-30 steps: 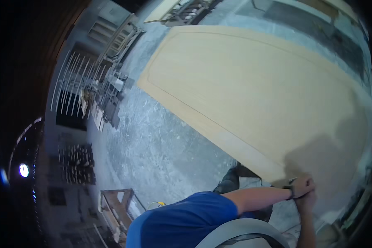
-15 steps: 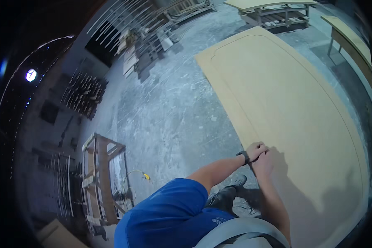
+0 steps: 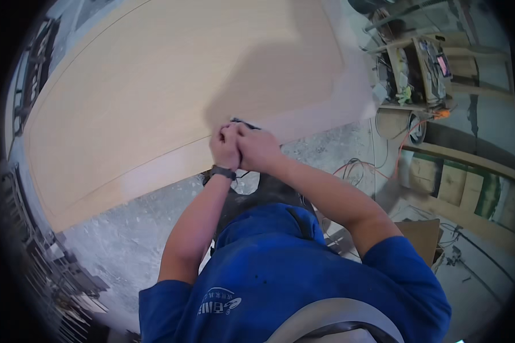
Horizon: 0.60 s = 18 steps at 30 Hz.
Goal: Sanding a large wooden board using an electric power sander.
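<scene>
Dark slatted clutter (image 3: 51,274), far left, blurred. Pale wood panel (image 3: 154,74), large, thin line inside its border; grey floor (image 3: 126,240) along its near edge. Left hand (image 3: 226,147), curled, against right hand (image 3: 260,148), at that edge; whether either grip holds anything, cannot tell. Dark thin item (image 3: 246,123), beside right hand. Wooden box (image 3: 391,54), small mixed items inside, one green.
</scene>
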Each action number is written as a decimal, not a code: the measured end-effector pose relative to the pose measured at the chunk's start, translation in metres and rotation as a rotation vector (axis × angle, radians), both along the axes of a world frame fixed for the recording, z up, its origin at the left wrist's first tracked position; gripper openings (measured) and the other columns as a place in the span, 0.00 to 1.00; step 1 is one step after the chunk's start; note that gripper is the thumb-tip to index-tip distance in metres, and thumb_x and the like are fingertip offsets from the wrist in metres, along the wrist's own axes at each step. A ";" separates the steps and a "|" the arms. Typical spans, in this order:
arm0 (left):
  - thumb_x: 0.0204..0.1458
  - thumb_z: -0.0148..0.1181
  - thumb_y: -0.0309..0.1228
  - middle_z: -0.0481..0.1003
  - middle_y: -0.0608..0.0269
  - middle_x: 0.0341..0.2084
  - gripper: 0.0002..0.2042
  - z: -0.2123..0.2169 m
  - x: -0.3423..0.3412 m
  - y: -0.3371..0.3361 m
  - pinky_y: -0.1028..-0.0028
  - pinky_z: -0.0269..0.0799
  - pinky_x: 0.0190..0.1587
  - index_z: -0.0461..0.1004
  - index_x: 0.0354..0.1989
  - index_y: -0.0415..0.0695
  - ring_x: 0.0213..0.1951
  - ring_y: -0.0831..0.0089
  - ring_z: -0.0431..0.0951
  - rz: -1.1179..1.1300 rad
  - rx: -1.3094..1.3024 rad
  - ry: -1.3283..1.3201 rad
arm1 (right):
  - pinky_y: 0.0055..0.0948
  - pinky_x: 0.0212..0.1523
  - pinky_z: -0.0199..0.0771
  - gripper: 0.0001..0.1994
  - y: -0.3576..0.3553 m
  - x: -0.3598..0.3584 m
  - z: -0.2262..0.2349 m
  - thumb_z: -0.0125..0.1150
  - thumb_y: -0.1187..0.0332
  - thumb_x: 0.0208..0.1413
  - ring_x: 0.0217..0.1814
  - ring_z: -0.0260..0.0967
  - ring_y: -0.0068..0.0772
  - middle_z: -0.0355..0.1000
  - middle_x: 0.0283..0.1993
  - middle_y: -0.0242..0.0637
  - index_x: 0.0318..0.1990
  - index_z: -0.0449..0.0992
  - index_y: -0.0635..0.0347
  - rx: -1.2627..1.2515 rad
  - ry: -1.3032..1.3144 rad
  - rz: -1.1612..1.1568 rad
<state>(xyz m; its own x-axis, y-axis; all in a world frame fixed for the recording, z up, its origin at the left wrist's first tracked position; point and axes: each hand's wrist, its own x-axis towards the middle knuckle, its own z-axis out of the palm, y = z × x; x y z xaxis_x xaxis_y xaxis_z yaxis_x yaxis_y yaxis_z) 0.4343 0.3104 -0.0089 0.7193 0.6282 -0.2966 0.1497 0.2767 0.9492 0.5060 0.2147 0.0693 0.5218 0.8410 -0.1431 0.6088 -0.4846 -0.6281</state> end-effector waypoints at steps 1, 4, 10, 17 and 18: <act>0.63 0.56 0.36 0.80 0.59 0.34 0.13 0.008 0.017 -0.020 0.72 0.75 0.42 0.77 0.42 0.37 0.36 0.73 0.78 -0.051 0.061 0.040 | 0.44 0.41 0.80 0.22 -0.023 0.014 0.009 0.69 0.61 0.43 0.46 0.78 0.46 0.74 0.52 0.42 0.49 0.77 0.56 -0.075 -0.019 -0.055; 0.58 0.62 0.36 0.77 0.64 0.29 0.12 0.023 0.079 -0.089 0.74 0.73 0.38 0.76 0.38 0.38 0.34 0.78 0.75 -0.098 0.055 0.040 | 0.46 0.37 0.79 0.23 -0.095 0.063 0.006 0.70 0.58 0.42 0.37 0.79 0.50 0.77 0.44 0.45 0.47 0.78 0.55 -0.374 -0.016 -0.096; 0.50 0.64 0.38 0.76 0.51 0.22 0.14 0.044 0.225 -0.248 0.62 0.74 0.33 0.73 0.24 0.38 0.29 0.63 0.79 -0.268 0.251 0.106 | 0.44 0.46 0.78 0.27 -0.260 0.185 0.036 0.75 0.58 0.41 0.48 0.77 0.51 0.77 0.47 0.43 0.51 0.78 0.54 -0.033 -0.180 -0.211; 0.48 0.61 0.46 0.77 0.46 0.31 0.18 0.120 0.225 -0.273 0.54 0.72 0.45 0.75 0.32 0.40 0.38 0.49 0.78 -0.289 0.272 0.203 | 0.42 0.47 0.77 0.33 -0.264 0.173 0.108 0.74 0.63 0.45 0.51 0.75 0.52 0.72 0.51 0.44 0.62 0.70 0.54 -0.132 -0.116 -0.301; 0.48 0.62 0.46 0.77 0.47 0.31 0.19 0.113 0.196 -0.256 0.54 0.72 0.45 0.74 0.31 0.40 0.38 0.49 0.78 -0.286 0.251 0.181 | 0.42 0.46 0.77 0.33 -0.249 0.148 0.104 0.74 0.63 0.45 0.50 0.76 0.52 0.73 0.51 0.43 0.61 0.71 0.54 -0.178 -0.070 -0.371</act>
